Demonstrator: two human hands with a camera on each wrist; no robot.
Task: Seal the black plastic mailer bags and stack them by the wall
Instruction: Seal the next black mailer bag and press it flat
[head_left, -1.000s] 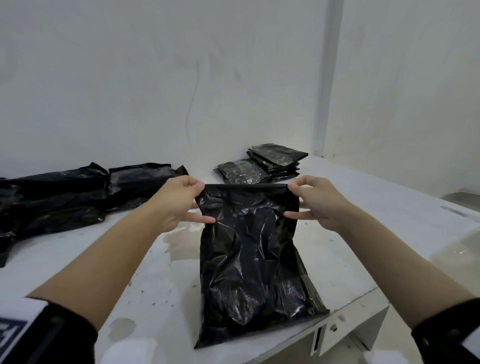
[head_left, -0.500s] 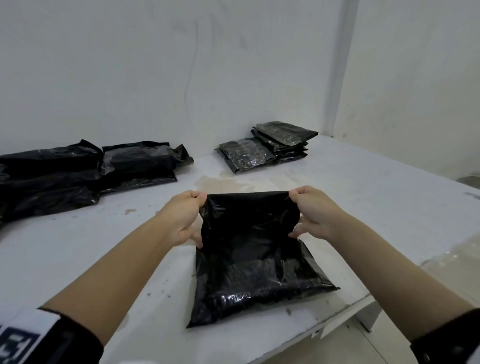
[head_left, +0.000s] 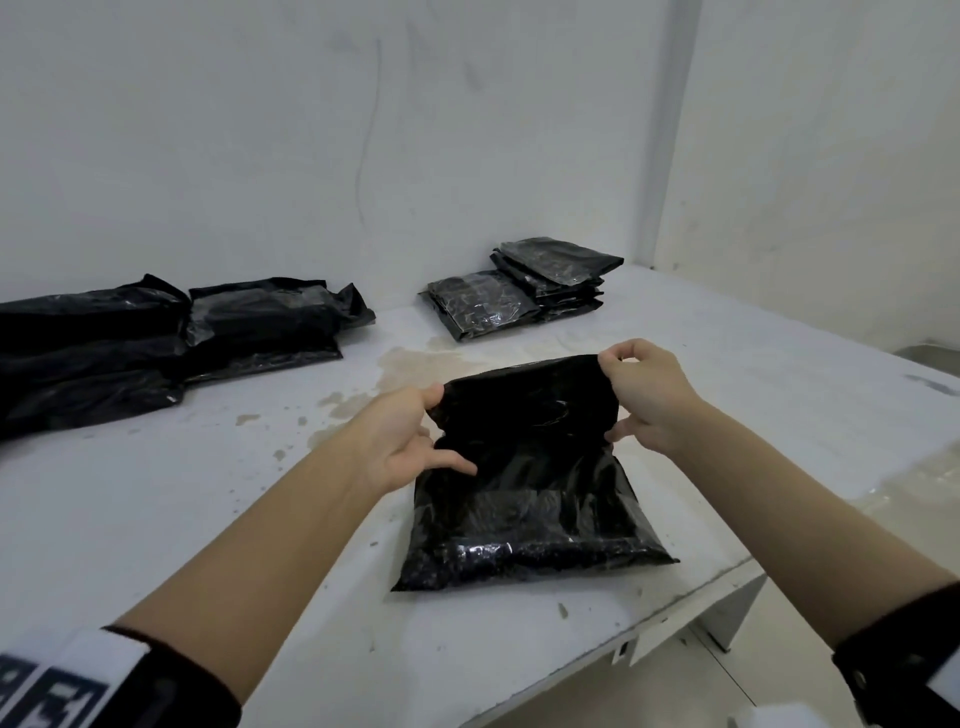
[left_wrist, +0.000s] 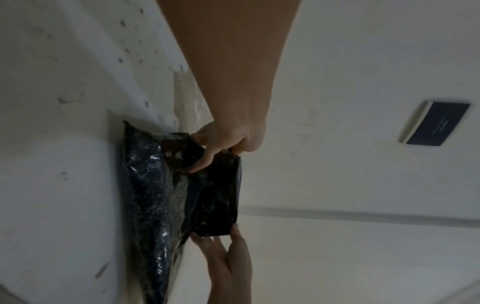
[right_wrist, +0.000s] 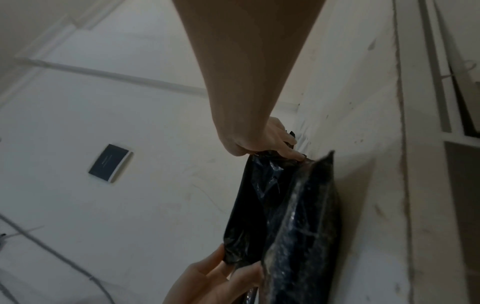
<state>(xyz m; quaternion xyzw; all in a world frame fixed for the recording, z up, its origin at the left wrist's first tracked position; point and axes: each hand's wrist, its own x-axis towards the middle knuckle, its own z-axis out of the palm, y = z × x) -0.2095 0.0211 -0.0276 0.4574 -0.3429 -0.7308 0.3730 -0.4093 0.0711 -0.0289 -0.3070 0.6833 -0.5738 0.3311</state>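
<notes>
Mailer bag (head_left: 524, 499) lies flat at the near edge of the white table (head_left: 156, 499), its top flap raised. Left hand (head_left: 402, 439) pinches the flap's left corner; right hand (head_left: 641, 392) pinches the right corner. Stacked bags (head_left: 524, 288) sit by the wall (head_left: 260, 156); loose bags (head_left: 156, 332) lie far left.

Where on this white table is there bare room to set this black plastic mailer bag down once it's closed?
Bare tabletop lies between the loose pile of black bags at far left and the neat stack of flat black mailers by the wall. The right side, beyond the right hand, is bare too. The near edge under the held black plastic mailer bag is taken.
</notes>
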